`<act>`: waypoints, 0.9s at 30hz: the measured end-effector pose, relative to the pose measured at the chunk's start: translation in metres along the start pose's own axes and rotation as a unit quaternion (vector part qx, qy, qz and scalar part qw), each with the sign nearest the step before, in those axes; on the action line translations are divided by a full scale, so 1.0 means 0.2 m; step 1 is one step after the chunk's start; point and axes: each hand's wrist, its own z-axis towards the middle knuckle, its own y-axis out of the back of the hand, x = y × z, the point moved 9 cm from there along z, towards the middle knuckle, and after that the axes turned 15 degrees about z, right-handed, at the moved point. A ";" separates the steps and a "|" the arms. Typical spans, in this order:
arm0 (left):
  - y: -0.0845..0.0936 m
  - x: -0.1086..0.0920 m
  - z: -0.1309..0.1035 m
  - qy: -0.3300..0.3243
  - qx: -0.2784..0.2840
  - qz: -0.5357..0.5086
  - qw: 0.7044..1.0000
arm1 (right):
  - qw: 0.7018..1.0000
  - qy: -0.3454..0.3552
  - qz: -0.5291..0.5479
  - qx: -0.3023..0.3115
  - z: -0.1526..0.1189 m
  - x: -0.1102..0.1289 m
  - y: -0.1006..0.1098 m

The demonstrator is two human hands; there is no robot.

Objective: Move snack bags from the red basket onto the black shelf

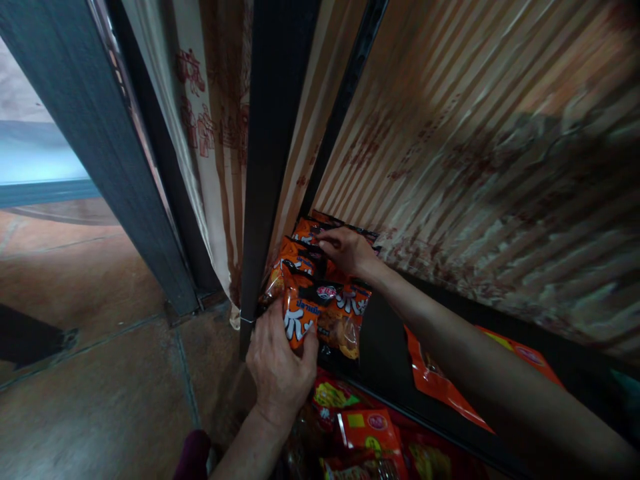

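Observation:
Several orange-and-black snack bags stand in a row in the corner of a dark shelf. My left hand [281, 363] grips the lower left side of the front snack bag [327, 317], thumb on its face and fingers along its edge. Behind it stands another snack bag [299, 252], leaning close to the post. My right hand [350, 250] reaches over the row from the right, with thumb and forefinger closed at the top of a snack bag [304, 230] farther back. Part of that bag is hidden by the fingers.
A dark metal post [273, 153] rises just left of the bags. Pleated printed cloth [425, 167] hangs behind the shelf [383, 337]. A red-orange packet [435, 377] lies under my right forearm. Red snack packets [367, 430] fill the level below. Tiled floor [100, 360] is at left.

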 end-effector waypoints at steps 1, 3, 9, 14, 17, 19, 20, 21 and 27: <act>0.01 -0.02 -0.01 -0.014 -0.001 -0.011 1.000 | 1.000 0.008 0.014 -0.019 -0.02 0.01 0.03; 0.02 -0.06 -0.03 -0.033 0.008 -0.028 0.999 | 0.998 0.022 0.047 -0.045 -0.06 0.04 0.07; -0.05 -0.08 -0.05 0.006 0.075 -0.031 0.997 | 0.991 0.050 0.091 -0.085 -0.25 0.15 0.19; -0.06 -0.12 -0.05 0.020 0.101 -0.027 0.994 | 0.983 0.050 0.106 -0.138 -0.45 0.19 0.29; -0.05 -0.13 -0.05 0.031 0.110 -0.023 0.993 | 0.976 0.038 0.137 -0.166 -0.60 0.18 0.32; -0.05 -0.14 -0.05 0.035 0.109 -0.019 0.993 | 0.971 0.022 0.174 -0.164 -0.69 0.18 0.29; -0.04 -0.15 -0.05 0.035 0.107 -0.018 0.993 | 0.967 0.009 0.196 -0.160 -0.73 0.17 0.27; -0.04 -0.16 -0.04 0.033 0.106 -0.017 0.994 | 0.962 -0.006 0.222 -0.158 -0.77 0.17 0.25; 0.01 -0.18 0.00 0.042 0.092 -0.034 0.994 | 0.918 -0.070 0.336 -0.199 -0.95 0.14 0.18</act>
